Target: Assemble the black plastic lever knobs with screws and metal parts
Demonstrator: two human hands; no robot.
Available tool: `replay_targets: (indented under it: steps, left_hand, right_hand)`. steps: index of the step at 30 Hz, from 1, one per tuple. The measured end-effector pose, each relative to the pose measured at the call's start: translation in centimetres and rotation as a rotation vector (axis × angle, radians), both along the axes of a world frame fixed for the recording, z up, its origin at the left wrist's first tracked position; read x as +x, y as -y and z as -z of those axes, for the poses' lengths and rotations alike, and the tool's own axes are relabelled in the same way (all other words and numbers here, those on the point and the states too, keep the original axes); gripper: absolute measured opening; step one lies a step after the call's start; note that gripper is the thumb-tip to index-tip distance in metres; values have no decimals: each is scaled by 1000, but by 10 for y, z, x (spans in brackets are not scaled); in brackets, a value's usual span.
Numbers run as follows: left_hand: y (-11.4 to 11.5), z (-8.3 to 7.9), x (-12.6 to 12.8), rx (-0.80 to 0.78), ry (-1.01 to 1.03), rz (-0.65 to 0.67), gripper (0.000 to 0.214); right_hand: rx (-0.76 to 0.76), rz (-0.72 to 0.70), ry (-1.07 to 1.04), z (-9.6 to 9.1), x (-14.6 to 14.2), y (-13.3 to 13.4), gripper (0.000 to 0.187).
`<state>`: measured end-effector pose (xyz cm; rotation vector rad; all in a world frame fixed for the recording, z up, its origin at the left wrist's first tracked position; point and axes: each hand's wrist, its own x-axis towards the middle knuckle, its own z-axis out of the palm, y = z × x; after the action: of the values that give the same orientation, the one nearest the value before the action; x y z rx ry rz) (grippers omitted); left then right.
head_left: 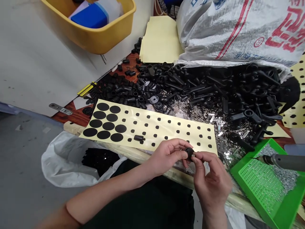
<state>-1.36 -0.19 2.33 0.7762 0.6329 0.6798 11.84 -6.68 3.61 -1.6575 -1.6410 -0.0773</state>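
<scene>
Between the thumb and fingers of my left hand [170, 156] is a round black plastic disc [189, 154], held just over the table's front edge. My right hand [212, 175] pinches a small metal clip [193, 155] against the disc's right side; fingertips partly hide it. Behind both hands lies a yellow backing sheet [164, 127] bearing large black round stickers [103, 135] at its left and small black dots elsewhere. A short black cylindrical part [139, 137] rests on this sheet, to the left of my hands.
Heaps of black plastic handles [202, 86], black caps [133, 92] and metal clips [219, 124] cover the table behind. A green tray [269, 203] of screws stands right, an electric screwdriver [286, 161] over it. A yellow bin [102, 41] and white sack [228, 35] are farther back.
</scene>
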Motion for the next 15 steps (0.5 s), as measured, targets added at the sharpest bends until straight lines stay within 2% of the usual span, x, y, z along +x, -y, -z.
replay_targets:
  steps: [7,15]
  left_hand:
    - [-3,-8,0,0,23,25,15]
    - [-3,3,0,-61,131,38,29]
  right_hand:
    - [13,27,40,-1,0,0,8]
    - [18,-26,78,-1,0,-3,6]
